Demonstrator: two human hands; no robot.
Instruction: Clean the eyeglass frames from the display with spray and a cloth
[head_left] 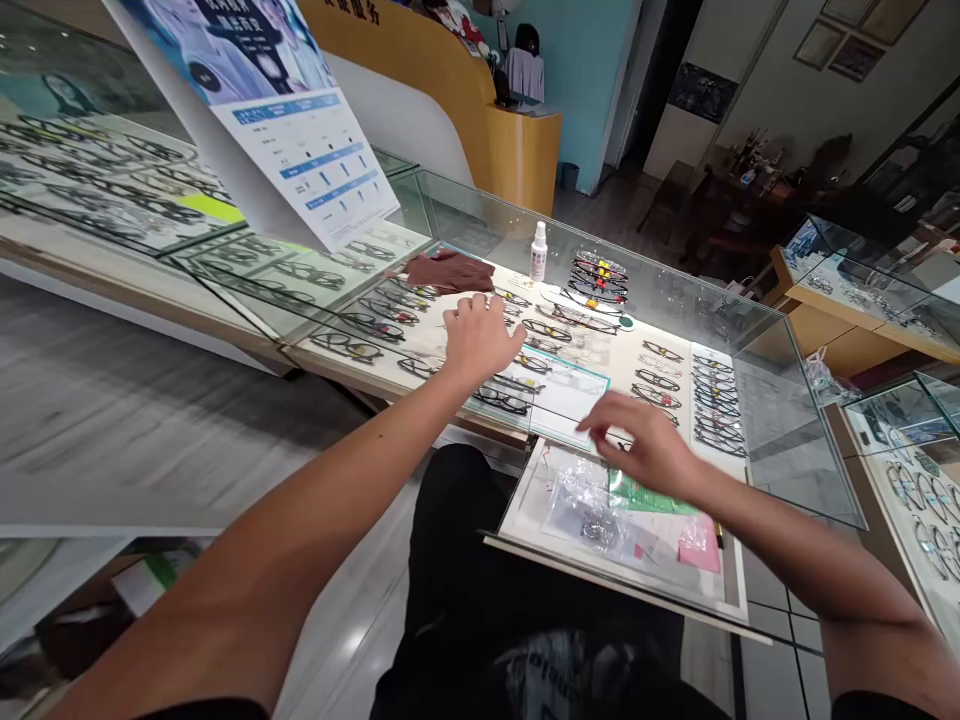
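My left hand (478,336) lies flat with fingers stretched out on the glass top of a display counter (780,420), above rows of eyeglass frames (501,398). My right hand (646,443) hovers over a pulled-out tray (622,575) below the counter, fingers curled and pinched near a small dark item I cannot make out. In the tray lie clear plastic bags (583,505), a green packet (645,495) and a pink paper (699,548).
A brown cloth (450,270) and a white spray bottle (538,251) rest on the glass. A stack of colourful frames (598,278) sits beside the bottle. A poster stand (300,140) leans at the left. More display cases (900,300) stand at right; an orange desk (480,110) is behind.
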